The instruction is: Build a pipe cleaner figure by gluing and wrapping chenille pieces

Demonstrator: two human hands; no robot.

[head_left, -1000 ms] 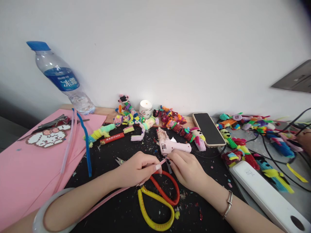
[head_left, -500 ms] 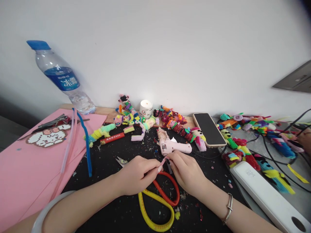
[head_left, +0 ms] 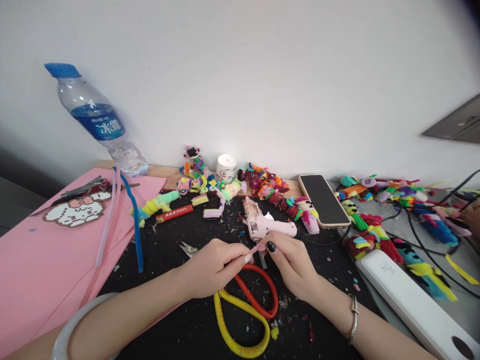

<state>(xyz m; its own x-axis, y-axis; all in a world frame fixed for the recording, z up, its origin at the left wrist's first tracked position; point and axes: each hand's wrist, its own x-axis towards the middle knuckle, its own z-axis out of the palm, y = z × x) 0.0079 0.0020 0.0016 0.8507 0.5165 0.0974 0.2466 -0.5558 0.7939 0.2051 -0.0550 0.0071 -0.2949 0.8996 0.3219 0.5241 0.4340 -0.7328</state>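
A short piece of pink pipe cleaner (head_left: 256, 248) stretches between my two hands. My left hand (head_left: 213, 268) pinches one end of it between thumb and fingers. At the other end, the fingertips of my right hand (head_left: 291, 261) are closed on it, where it looks curled. Below my hands lie scissors (head_left: 240, 351) with one yellow and one red handle; their blades poke out beyond my left hand. Just past my right hand rests a pale pink glue gun (head_left: 268, 227), its nozzle coated in brownish residue.
Pipe-cleaner figures (head_left: 275, 197) line the back, beside a white candle (head_left: 226, 166) and a phone (head_left: 324, 201). A tilted water bottle (head_left: 99, 120) leans on the wall. Blue (head_left: 137, 225) and pink pipe cleaners lie on pink sheets (head_left: 22, 280). At right are a white device (head_left: 416, 300) and cables.
My right thumb has turned so its dark nail shows, and the right-hand end of the pink pipe cleaner now looks more curled. My left hand keeps its pinch.
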